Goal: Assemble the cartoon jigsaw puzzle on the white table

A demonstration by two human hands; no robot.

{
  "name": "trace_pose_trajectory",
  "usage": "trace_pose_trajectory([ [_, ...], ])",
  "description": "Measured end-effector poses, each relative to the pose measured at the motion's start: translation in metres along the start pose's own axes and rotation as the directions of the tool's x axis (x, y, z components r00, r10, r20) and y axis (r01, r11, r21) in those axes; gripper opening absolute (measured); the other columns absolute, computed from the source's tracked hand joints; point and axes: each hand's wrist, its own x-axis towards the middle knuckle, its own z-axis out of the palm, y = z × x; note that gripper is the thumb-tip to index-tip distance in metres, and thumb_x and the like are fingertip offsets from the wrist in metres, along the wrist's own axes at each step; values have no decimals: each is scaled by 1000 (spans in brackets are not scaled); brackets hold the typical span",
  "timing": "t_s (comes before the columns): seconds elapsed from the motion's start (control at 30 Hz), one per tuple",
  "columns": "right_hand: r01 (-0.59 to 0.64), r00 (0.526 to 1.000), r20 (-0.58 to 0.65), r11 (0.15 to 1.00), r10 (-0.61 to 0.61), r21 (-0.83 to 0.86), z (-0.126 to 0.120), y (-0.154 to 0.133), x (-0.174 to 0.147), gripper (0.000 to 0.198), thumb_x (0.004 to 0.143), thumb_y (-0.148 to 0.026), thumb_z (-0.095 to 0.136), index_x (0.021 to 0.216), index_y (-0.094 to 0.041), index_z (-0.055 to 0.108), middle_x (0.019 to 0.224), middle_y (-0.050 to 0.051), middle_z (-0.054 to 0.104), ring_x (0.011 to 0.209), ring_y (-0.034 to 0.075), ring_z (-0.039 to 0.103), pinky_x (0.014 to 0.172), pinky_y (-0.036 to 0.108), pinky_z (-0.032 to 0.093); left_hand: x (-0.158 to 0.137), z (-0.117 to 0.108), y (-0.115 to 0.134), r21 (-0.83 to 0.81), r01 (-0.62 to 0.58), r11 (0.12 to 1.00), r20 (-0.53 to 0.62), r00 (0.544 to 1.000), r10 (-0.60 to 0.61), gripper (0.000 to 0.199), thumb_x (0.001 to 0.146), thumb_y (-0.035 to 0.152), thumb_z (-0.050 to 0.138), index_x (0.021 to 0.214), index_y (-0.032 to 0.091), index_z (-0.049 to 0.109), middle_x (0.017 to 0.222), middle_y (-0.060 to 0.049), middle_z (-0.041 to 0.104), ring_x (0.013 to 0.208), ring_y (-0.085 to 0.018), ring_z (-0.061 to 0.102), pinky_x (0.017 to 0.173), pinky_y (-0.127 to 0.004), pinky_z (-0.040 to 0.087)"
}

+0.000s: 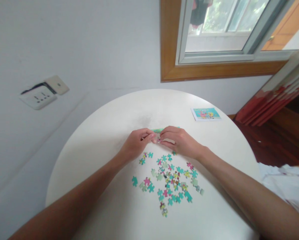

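Observation:
My left hand (pixel 137 142) and my right hand (pixel 179 140) meet over the middle of the table, fingertips nearly touching. The right fingers pinch a small puzzle piece, mostly hidden by the fingertips. My left thumb and fingers are pressed together beside it; what they hold, if anything, is hidden. Just beyond the hands, a green strip (pixel 156 130) shows, partly covered by them. Several loose puzzle pieces (pixel 174 180) in teal, pink, yellow and pale green are scattered on the near side, between my forearms. A few lie apart at the left, such as a teal piece (pixel 135 181).
The round white table (pixel 89 143) stands against a wall. A picture card (pixel 206 114) with cartoon figures lies at its far right. A wall socket (pixel 41 97) is at the left, a window (pixel 214 56) above. At the right are a red-and-cream curtain (pixel 269 96) and white cloth (pixel 284 186).

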Motion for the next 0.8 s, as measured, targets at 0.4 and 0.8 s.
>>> trace_pose_trajectory([
  [0.4,-239,967,-122,960,222,-147,15,40,-4,12,89,-20,63,90,-19,74,94,7,71,93,19,59,83,32,45,6,14,-28,371,-287,883,3,951,308,32,91,6,42,103,17,69,111,-5,72,104,-20,62,96,-40,43],
  [0.8,-157,983,52,957,174,-245,17,25,3,22,91,-18,54,89,-18,75,91,6,70,93,19,56,82,32,43,6,12,-27,376,-206,903,-10,974,226,28,90,9,43,95,18,69,101,-5,72,97,-20,62,94,-40,45],
])
